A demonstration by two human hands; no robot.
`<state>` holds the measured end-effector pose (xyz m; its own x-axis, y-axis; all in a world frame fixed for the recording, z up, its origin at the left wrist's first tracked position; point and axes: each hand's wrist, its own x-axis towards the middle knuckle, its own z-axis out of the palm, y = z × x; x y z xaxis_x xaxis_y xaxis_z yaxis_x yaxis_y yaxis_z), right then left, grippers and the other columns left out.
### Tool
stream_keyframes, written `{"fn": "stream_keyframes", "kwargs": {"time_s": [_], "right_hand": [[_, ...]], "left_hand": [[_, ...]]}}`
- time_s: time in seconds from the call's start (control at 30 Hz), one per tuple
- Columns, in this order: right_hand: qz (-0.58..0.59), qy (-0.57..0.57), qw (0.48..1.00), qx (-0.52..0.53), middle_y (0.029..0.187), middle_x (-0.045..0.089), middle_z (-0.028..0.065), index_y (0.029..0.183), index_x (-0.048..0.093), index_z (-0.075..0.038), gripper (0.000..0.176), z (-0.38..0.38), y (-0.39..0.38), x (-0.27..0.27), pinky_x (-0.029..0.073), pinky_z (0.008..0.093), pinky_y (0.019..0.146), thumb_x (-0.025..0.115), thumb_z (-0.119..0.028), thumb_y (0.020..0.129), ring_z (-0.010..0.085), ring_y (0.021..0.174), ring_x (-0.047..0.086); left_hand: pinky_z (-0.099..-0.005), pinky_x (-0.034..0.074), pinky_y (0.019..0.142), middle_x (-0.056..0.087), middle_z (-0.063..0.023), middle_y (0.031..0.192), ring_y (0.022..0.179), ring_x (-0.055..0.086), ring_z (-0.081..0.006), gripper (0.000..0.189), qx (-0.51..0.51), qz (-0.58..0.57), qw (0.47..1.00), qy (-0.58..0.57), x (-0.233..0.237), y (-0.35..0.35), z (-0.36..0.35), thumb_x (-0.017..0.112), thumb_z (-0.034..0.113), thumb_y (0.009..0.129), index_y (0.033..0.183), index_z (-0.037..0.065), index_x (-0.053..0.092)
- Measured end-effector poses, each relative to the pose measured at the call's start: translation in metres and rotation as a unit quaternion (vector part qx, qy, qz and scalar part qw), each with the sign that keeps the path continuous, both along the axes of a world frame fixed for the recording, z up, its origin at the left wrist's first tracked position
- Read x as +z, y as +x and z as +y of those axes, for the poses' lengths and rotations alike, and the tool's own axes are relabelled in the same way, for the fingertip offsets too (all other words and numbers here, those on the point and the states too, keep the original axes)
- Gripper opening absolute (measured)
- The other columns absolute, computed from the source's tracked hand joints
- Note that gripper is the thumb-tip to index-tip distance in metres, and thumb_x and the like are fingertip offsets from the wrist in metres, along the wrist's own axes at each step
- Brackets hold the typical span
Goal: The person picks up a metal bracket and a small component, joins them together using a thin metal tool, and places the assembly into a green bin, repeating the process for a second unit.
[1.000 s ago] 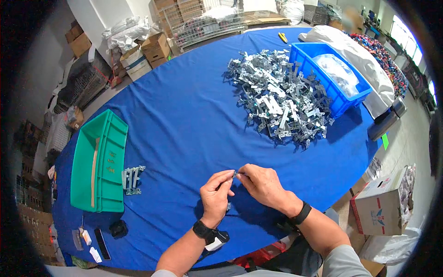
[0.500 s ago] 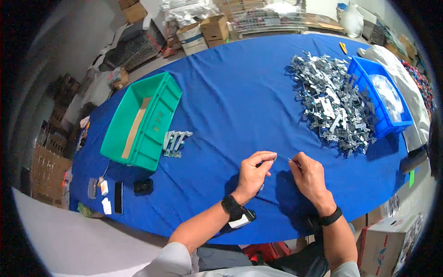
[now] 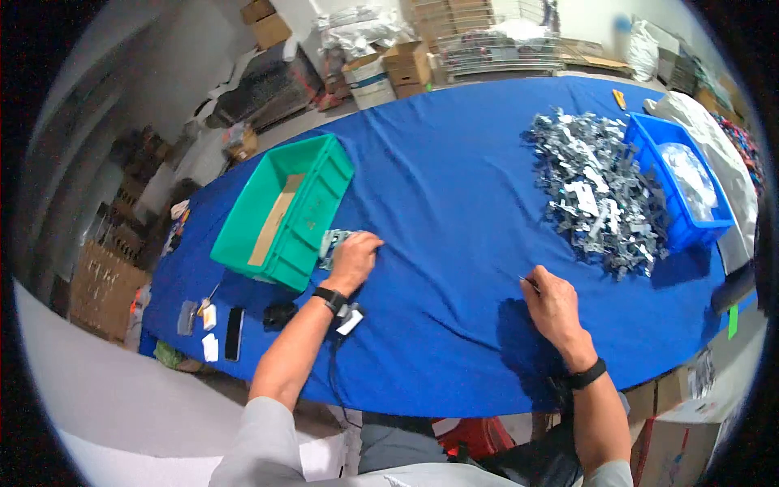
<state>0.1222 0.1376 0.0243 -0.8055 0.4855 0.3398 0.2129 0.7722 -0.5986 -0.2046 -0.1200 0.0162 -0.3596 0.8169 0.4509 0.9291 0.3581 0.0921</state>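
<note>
My left hand (image 3: 354, 261) is over the small group of metal parts (image 3: 328, 245) beside the green bin, covering some of them. Its fingers are partly hidden and blurred, so whether a part is between them does not show. My right hand (image 3: 553, 302) is closed around a thin, pointed tool (image 3: 527, 283) above the blue cloth. Only the slim tip of that tool sticks out, toward the left. A large heap of flat silver and dark metal parts (image 3: 596, 199) lies beyond my right hand.
The green bin (image 3: 323, 223), with a cardboard strip inside, stands at left on the blue cloth (image 3: 442, 195). A blue bin (image 3: 677, 183) with a plastic bag borders the heap. A phone (image 3: 234, 334), a black object (image 3: 280, 316) and a yellow-handled tool (image 3: 619, 99) lie around.
My left hand has moved left from beside my right hand to the small group of parts. My right hand still grips the tool in nearly the same place. The view has shifted slightly.
</note>
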Motion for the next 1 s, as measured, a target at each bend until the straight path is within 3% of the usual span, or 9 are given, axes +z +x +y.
{"fn": "stream_keyframes", "kwargs": {"time_s": [0.1, 0.37, 0.53, 0.67, 0.8, 0.87, 0.9, 0.93, 1.0], "right_hand": [[0.023, 0.017, 1.0, -0.007, 0.08, 0.065, 0.0194, 0.095, 0.053, -0.007, 0.01, 0.006, 0.0, -0.006, 0.049, 0.0521, 0.061, 0.058, -0.015, 0.093, 0.0419, 0.073, 0.063], [0.021, 0.045, 0.996, -0.069, 0.082, 0.063, 0.0214, 0.098, 0.047, -0.004, 0.012, 0.036, 0.013, -0.008, 0.049, 0.0536, 0.064, 0.054, -0.012, 0.093, 0.0448, 0.076, 0.062], [-0.02, 0.041, 0.989, -0.143, 0.085, 0.065, 0.0223, 0.1, 0.05, -0.004, 0.016, 0.058, 0.031, 0.006, 0.049, 0.0535, 0.066, 0.055, -0.017, 0.093, 0.0445, 0.078, 0.064], [-0.036, 0.02, 0.98, -0.193, 0.083, 0.067, 0.0202, 0.099, 0.054, -0.005, 0.016, 0.075, 0.035, 0.009, 0.05, 0.0531, 0.066, 0.056, -0.021, 0.096, 0.0424, 0.077, 0.065], [0.049, 0.126, 0.969, -0.205, 0.087, 0.062, 0.0154, 0.109, 0.058, -0.009, 0.016, 0.089, 0.029, -0.004, 0.053, 0.0478, 0.065, 0.053, -0.02, 0.098, 0.0382, 0.078, 0.065], [-0.011, 0.12, 0.97, -0.209, 0.097, 0.059, 0.0138, 0.12, 0.059, -0.013, 0.025, 0.084, 0.025, -0.001, 0.054, 0.0466, 0.066, 0.054, -0.021, 0.098, 0.0357, 0.083, 0.065], [-0.034, 0.134, 0.973, -0.186, 0.107, 0.058, 0.0138, 0.13, 0.056, -0.015, 0.033, 0.083, 0.026, -0.001, 0.055, 0.0471, 0.067, 0.054, -0.019, 0.096, 0.0349, 0.087, 0.065], [-0.038, 0.135, 0.973, -0.183, 0.107, 0.058, 0.0138, 0.13, 0.056, -0.015, 0.033, 0.081, 0.024, 0.0, 0.055, 0.0471, 0.067, 0.054, -0.019, 0.096, 0.0349, 0.087, 0.065], [-0.089, 0.139, 0.969, -0.184, 0.111, 0.056, 0.0149, 0.133, 0.054, -0.016, 0.038, 0.077, 0.02, 0.004, 0.055, 0.0472, 0.068, 0.054, -0.017, 0.095, 0.0352, 0.09, 0.065]], "left_hand": [[-0.0396, 0.052, 0.089, 0.069, -0.009, 0.1, 0.101, 0.064, -0.0284, 0.022, -0.006, 0.041, 0.998, -0.048, -0.003, -0.02, -0.009, 0.065, 0.001, 0.071, 0.09, 0.007, 0.072], [-0.04, 0.051, 0.082, 0.066, -0.0089, 0.092, 0.094, 0.061, -0.0287, 0.019, 0.002, 0.119, 0.991, -0.059, -0.007, -0.047, -0.005, 0.062, -0.002, 0.071, 0.087, 0.004, 0.07], [-0.0407, 0.05, 0.083, 0.067, -0.0084, 0.095, 0.097, 0.061, -0.0281, 0.015, 0.031, 0.119, 0.989, -0.086, -0.004, -0.048, 0.006, 0.064, 0.002, 0.075, 0.088, 0.006, 0.071], [-0.0408, 0.05, 0.087, 0.069, -0.0096, 0.102, 0.103, 0.061, -0.0283, 0.013, 0.033, 0.089, 0.995, -0.037, 0.014, -0.019, 0.021, 0.069, 0.008, 0.079, 0.091, 0.004, 0.072], [-0.0393, 0.05, 0.092, 0.07, -0.0129, 0.107, 0.103, 0.064, -0.0265, 0.021, 0.023, -0.04, 0.998, 0.042, 0.043, 0.034, 0.048, 0.068, 0.008, 0.082, 0.101, 0.0, 0.072], [-0.0345, 0.053, 0.085, 0.072, -0.0112, 0.105, 0.098, 0.067, -0.0197, 0.022, -0.028, -0.378, 0.911, 0.164, 0.046, 0.063, 0.062, 0.068, 0.01, 0.088, 0.106, -0.001, 0.072], [-0.0321, 0.054, 0.081, 0.072, -0.0105, 0.105, 0.097, 0.067, -0.017, 0.022, -0.028, -0.477, 0.858, 0.187, 0.049, 0.081, 0.069, 0.067, 0.012, 0.09, 0.108, -0.001, 0.072], [-0.0297, 0.055, 0.077, 0.072, -0.0097, 0.105, 0.096, 0.066, -0.0142, 0.023, -0.028, -0.57, 0.794, 0.209, 0.053, 0.099, 0.076, 0.066, 0.013, 0.092, 0.11, -0.001, 0.071], [-0.0289, 0.056, 0.075, 0.072, -0.0094, 0.104, 0.095, 0.067, -0.0152, 0.021, -0.052, -0.632, 0.737, 0.235, 0.051, 0.126, 0.089, 0.065, 0.012, 0.093, 0.109, 0.0, 0.072]]}}
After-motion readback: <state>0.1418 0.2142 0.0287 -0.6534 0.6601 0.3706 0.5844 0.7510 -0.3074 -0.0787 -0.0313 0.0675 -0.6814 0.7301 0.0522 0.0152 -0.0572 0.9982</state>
